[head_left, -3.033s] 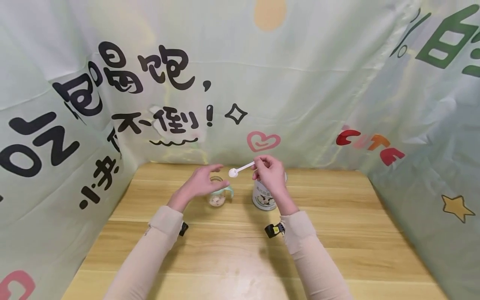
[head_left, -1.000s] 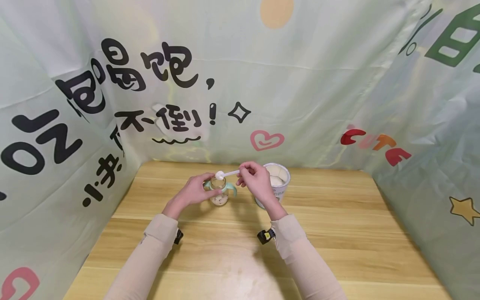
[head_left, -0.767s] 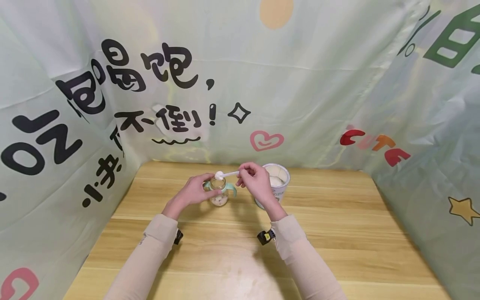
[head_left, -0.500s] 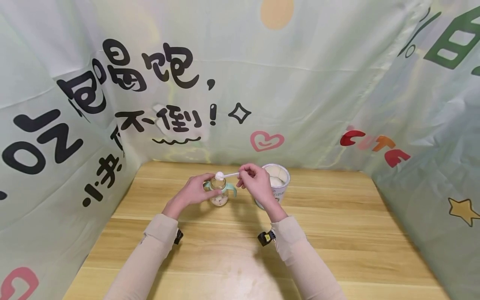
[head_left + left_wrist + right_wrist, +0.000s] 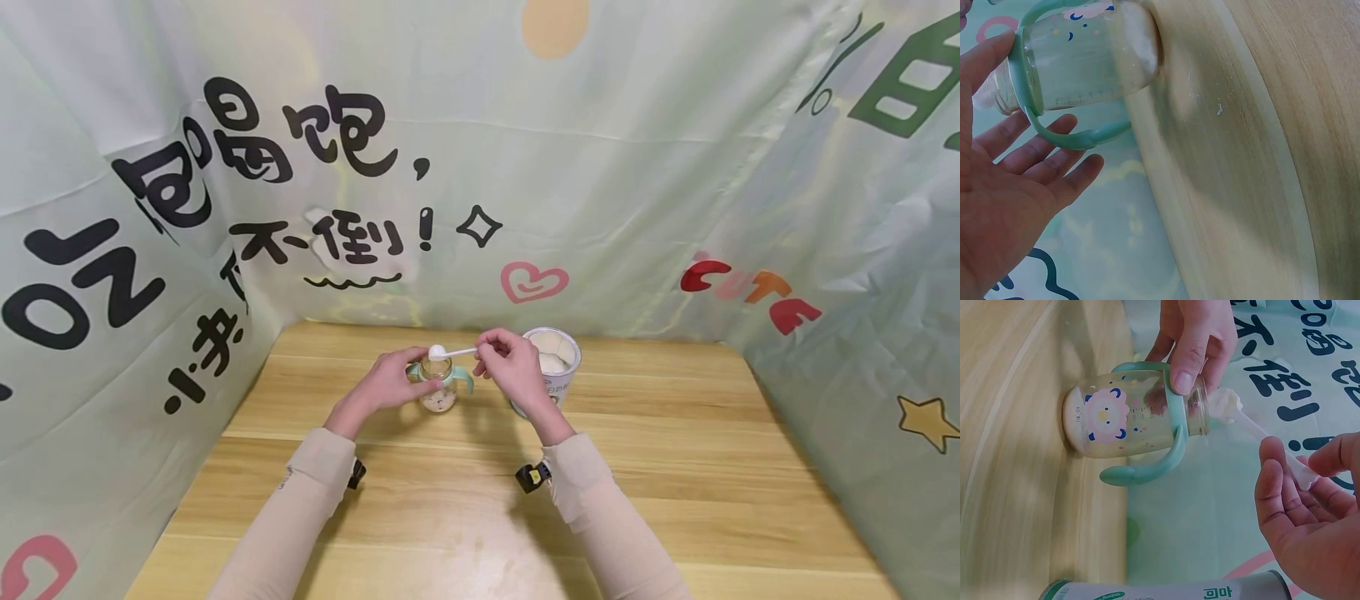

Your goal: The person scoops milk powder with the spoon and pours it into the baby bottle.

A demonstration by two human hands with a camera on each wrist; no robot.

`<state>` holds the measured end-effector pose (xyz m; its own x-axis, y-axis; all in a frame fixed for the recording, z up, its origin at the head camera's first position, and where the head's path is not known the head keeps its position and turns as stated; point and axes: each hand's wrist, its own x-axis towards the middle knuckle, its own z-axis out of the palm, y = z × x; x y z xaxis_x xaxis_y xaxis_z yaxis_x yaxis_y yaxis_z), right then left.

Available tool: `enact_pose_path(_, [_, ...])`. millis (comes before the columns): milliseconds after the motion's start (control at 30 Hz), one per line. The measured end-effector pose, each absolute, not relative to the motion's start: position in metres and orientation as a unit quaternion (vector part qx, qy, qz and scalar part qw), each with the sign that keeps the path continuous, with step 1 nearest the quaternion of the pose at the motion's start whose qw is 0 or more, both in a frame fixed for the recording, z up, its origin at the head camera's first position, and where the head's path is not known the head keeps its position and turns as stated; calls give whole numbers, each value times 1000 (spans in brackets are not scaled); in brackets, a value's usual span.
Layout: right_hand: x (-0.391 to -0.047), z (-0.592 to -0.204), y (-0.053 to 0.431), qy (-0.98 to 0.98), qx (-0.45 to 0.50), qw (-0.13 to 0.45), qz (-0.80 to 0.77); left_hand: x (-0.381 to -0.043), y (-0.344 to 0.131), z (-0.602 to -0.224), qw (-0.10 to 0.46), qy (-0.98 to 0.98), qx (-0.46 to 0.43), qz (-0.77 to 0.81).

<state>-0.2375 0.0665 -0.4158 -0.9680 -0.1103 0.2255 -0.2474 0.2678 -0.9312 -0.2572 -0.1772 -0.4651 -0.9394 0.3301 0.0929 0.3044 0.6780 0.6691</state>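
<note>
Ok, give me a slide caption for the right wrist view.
Right hand pinches a white scoop over an open, green-handled bottle held by the left hand.

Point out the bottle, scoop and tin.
Bottle [image 5: 1110, 415]: right wrist view, on the printed wall of its body.
Scoop [image 5: 1255, 428]: right wrist view, on the handle, between bowl and fingers [image 5: 1270, 481].
Tin [image 5: 557, 382]: head view, on the outer wall below the rim.
</note>
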Motion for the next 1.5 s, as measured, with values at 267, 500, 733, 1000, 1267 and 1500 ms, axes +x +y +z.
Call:
enact_pose_path(267, [-238,-418,68,-794,117,57,594,-257,-177,-464,16,916,172,363])
enact_pose_path(500, [-238,-418,68,-791,117,58,598,-257,-178,-464,16,917,173,360])
enact_pose_path(733, [-237,-418,68,-796,117,58,591,-256,-176,-464,20,915,168,366])
enact_pose_path(1000, [-238,-418,69,-802,117,58,583,-256,-176,-463,20,914,168,369])
enact_pose_path(1267, [-238,-421,69,-805,105,51,581,-256,-178,-464,21,912,172,371])
enact_pose_path(1500, [-237,-423,70,-809,100,59,576,-257,-178,-465,22,912,174,371])
